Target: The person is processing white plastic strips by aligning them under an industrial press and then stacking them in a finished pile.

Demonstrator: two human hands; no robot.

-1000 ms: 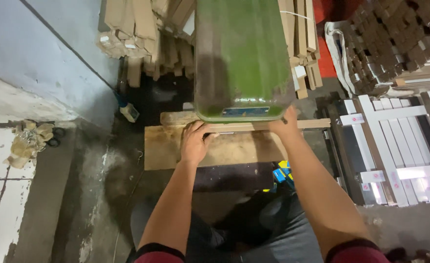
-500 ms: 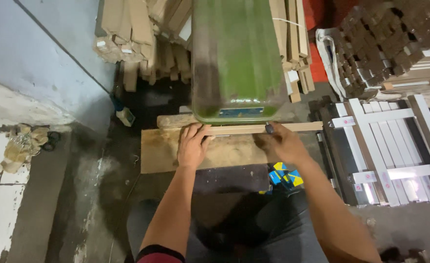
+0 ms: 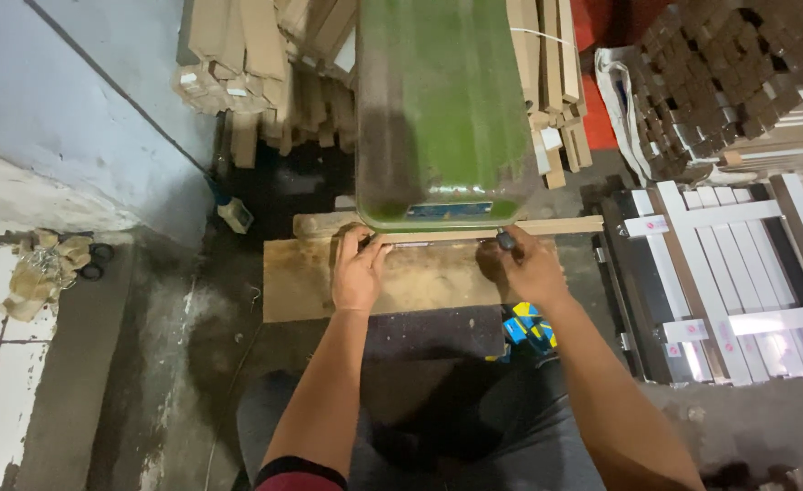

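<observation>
In the middle of the frame, a thin wooden strip [image 3: 547, 226] lay crosswise along the far edge of a worn wooden worktable [image 3: 301, 282], passing just under the lower end of a tall green machine housing [image 3: 442, 109] that filled the upper centre. The left hand [image 3: 358, 273] rested flat-knuckled on the table with its fingertips curled up against the strip beside the machine's base, pressing rather than gripping it. The right hand [image 3: 524, 268] sat to the right of centre, its fingers bent down onto the strip; whether it pinched the strip or merely pushed on it could not be told, since the fingertips were partly hidden. Judging by its slim section, the strip would be light and fairly stiff along its length yet easy to flex or snap if levered, with a dry, sawn surface that should not slip; it seemed best held from above with fingers spread on both sides of the machine, well clear of the part under the housing. Stacked timber lengths [image 3: 256, 64] stood at the upper left, white slatted frames [image 3: 738, 273] lay at the right, and a pile of dark wooden blocks [image 3: 738, 73] filled the upper right.
</observation>
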